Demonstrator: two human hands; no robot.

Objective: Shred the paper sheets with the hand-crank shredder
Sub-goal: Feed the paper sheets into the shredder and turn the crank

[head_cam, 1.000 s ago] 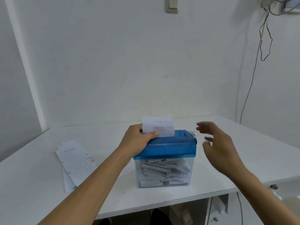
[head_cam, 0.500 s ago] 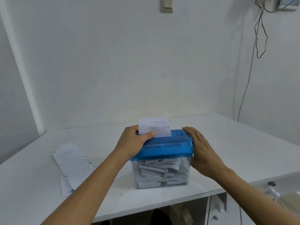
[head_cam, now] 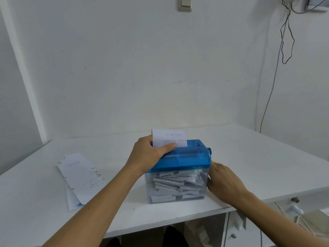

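On a white table [head_cam: 258,157], a blue-lidded shredder [head_cam: 187,156] is seen near the front edge, its clear bin [head_cam: 148,189] packed with strips [head_cam: 170,184]. Loose sheets [head_cam: 80,175] are laid well to its left. A slip [head_cam: 169,138], upright in the slot, is pinched by the left hand [head_cam: 147,155]. The right hand [head_cam: 224,180] is held against the bin's right side; its grip cannot be told.

My single view is the head camera, above the near edge of the white table [head_cam: 258,157], facing forward and down toward the back wall [head_cam: 142,68]. It sits close: the blue hand-crank shredder [head_cam: 185,157] is dead centre, print shows on the receipt [head_cam: 169,138] in its slot, and the left hand [head_cam: 149,155] and right hand [head_cam: 222,180] reach in from the bottom corners. The wide lens takes in the light switch [head_cam: 185,4] at the top edge.
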